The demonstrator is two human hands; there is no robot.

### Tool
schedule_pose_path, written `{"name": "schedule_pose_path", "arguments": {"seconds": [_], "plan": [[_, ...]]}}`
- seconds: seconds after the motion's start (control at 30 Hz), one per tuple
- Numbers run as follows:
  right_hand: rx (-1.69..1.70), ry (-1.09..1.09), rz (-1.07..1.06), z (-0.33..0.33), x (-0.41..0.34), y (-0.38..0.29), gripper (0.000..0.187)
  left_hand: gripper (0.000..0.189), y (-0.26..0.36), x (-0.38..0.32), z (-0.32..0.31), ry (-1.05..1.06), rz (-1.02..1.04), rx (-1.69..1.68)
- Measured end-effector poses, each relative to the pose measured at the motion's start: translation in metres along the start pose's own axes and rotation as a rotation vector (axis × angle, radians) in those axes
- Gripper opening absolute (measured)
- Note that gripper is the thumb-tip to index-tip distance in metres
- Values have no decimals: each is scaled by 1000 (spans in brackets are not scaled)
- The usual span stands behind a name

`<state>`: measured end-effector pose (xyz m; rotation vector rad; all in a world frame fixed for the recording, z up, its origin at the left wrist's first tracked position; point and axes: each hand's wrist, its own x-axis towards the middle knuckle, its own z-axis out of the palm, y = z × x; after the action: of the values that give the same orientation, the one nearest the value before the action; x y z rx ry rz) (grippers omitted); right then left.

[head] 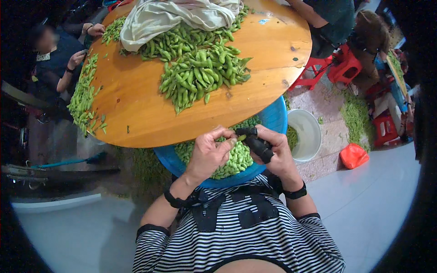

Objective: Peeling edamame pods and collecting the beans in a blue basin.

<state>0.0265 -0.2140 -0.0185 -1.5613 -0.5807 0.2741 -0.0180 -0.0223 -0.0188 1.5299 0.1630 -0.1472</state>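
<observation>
Both hands meet over a blue plastic basin (280, 116) that holds many shelled green soybeans (239, 160). A small green soybean pod (241, 138) shows between the fingertips. My left hand (210, 152) pinches at its left end with thumb and forefinger. Black coverings wrap fingers of my right hand (273, 146), which grips the pod from the other side. Part of the pod is hidden by the fingers. Just beyond, a heap of green soybean pods (201, 73) lies on the wooden table (146, 112).
A pale cloth sack (177, 20) lies on more pods. At left a person (51, 65) handles pods; another person's arm (310, 13) is at upper right. Right of the basin stands a white bucket (309, 136), near red stools (344, 65), a red plastic bag (354, 156) and scattered pods (355, 116).
</observation>
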Motion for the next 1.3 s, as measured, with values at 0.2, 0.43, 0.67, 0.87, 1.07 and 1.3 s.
{"name": "schedule_pose_path", "arguments": {"seconds": [0.2, 0.43, 0.67, 0.87, 1.07, 1.3], "plan": [[537, -107, 226, -8, -3, -2, 16, 11, -13, 3, -5, -290, -235, -630], [-221, 31, -34, 5, -6, -6, 26, 18, -9, -3, 8, -17, 221, 397], [-569, 121, -146, 20, -17, -10, 34, 19, -6, -17, 14, 145, 460, 642], [-433, 86, -153, 24, -15, -13, 25, 29, -9, -10, 4, -137, -56, 72], [-219, 19, 93, 18, -15, -7, 15, 29, -11, -7, -5, -228, 26, 350], [283, -59, 559, 10, -13, 7, 18, 20, -17, -7, -11, -316, -22, 272]]}}
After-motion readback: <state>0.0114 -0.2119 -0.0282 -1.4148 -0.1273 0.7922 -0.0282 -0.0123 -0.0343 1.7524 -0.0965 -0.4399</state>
